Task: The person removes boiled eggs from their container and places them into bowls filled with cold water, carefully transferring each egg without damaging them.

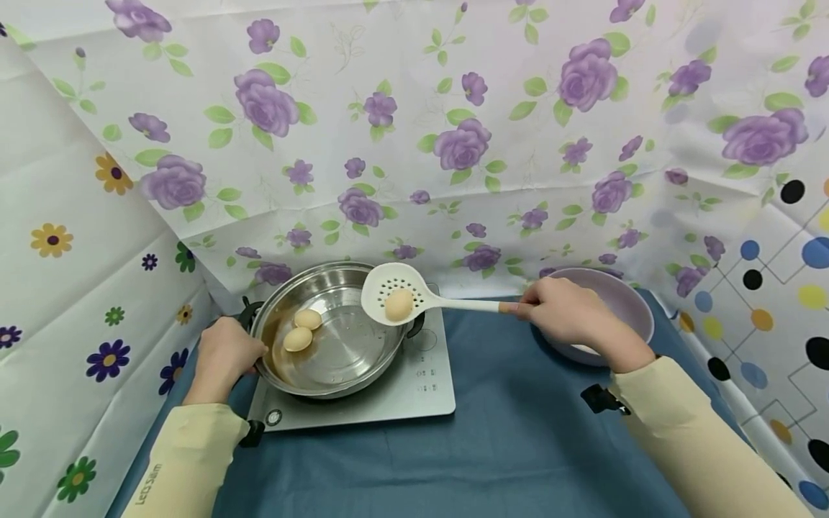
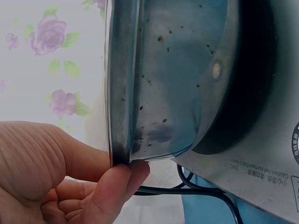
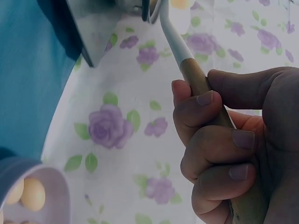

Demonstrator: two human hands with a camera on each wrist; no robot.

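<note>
My right hand [image 1: 565, 311] grips the wooden handle of a white slotted skimmer [image 1: 469, 305], fingers curled round it in the right wrist view. One brown egg [image 1: 398, 305] lies in the skimmer's head, which is above the right rim of a steel pot [image 1: 343, 385]. Two more eggs [image 1: 298, 339] sit together in the pot's left part, which appears to hold shallow water. At the pot's left side my left hand [image 1: 227, 352] pinches the rim between thumb and fingers, as the left wrist view [image 2: 110, 196] shows.
Under the pot is a silver induction cooker [image 1: 427, 392] on a blue cloth [image 1: 492, 432]. A lilac bowl [image 1: 624, 302] stands at the right behind my right hand; eggs [image 3: 32, 194] lie inside it. Black cable [image 2: 201, 191] runs beside the cooker. Patterned sheets [image 1: 401, 144] enclose the back and sides.
</note>
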